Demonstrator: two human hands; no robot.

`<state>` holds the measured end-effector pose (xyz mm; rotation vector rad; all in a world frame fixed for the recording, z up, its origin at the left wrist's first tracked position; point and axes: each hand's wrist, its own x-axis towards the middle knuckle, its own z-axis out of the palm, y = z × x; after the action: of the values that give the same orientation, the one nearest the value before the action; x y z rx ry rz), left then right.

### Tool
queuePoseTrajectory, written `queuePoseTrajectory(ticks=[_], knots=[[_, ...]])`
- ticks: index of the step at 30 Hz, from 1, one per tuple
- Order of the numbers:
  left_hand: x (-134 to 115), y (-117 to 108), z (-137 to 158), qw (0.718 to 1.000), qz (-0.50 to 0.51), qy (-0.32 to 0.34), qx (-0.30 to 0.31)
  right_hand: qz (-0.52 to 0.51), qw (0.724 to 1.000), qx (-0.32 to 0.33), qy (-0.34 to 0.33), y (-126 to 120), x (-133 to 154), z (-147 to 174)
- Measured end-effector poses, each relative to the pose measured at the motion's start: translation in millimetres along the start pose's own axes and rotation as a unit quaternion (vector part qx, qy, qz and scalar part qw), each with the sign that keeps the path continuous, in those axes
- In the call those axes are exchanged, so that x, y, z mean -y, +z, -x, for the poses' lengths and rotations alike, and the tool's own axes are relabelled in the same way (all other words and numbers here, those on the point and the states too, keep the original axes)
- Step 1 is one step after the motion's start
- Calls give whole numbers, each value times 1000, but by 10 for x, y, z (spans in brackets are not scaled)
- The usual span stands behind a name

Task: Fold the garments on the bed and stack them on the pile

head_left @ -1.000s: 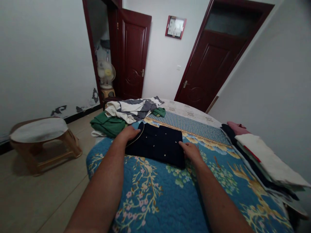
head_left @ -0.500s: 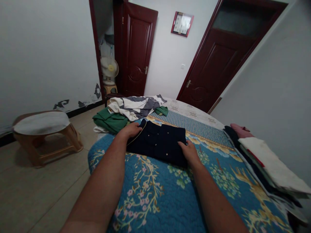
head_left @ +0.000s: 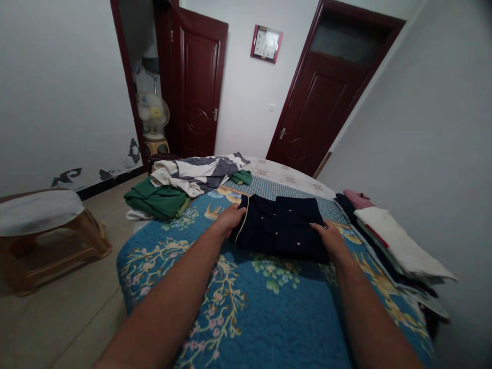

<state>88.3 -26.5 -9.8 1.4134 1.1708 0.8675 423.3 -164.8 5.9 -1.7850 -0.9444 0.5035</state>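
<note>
A dark navy garment (head_left: 284, 225), folded into a rectangle with small light buttons or dots and a pale piping line near its left end, is held just over the bed. My left hand (head_left: 231, 217) is closed on its left edge. My right hand (head_left: 329, 240) grips the right edge, thumb on top and the other fingers underneath, mostly hidden. Beneath lies a blue floral quilt (head_left: 277, 312).
Beyond my left hand lie a green garment (head_left: 157, 199) and a rumpled white-and-grey garment (head_left: 200, 171). A stack of folded clothes (head_left: 400, 241) runs along the right side. A stool (head_left: 49, 236) stands left of the bed.
Both hands have carried the navy garment to the right, away from the green clothes and toward the folded stack. The view has turned slightly right.
</note>
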Motion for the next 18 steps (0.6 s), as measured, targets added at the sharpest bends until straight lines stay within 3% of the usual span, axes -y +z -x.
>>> queuePoseTrajectory(ticks=[3, 5, 11, 14, 18], knots=[[42, 327, 4, 1000, -18, -18, 18, 36, 999, 5, 37, -306, -162, -8], [61, 408, 17, 998, -22, -28, 44, 45, 996, 17, 75, -384, -297, 8], [45, 293, 79, 991, -2, -46, 124, 20, 994, 25, 101, -341, -583, -1], [40, 251, 98, 989, 2, -41, 144, 21, 994, 17, 108, -349, -534, -23], [46, 252, 92, 989, -18, -30, 142, 23, 996, 31, 84, -386, -247, -43]])
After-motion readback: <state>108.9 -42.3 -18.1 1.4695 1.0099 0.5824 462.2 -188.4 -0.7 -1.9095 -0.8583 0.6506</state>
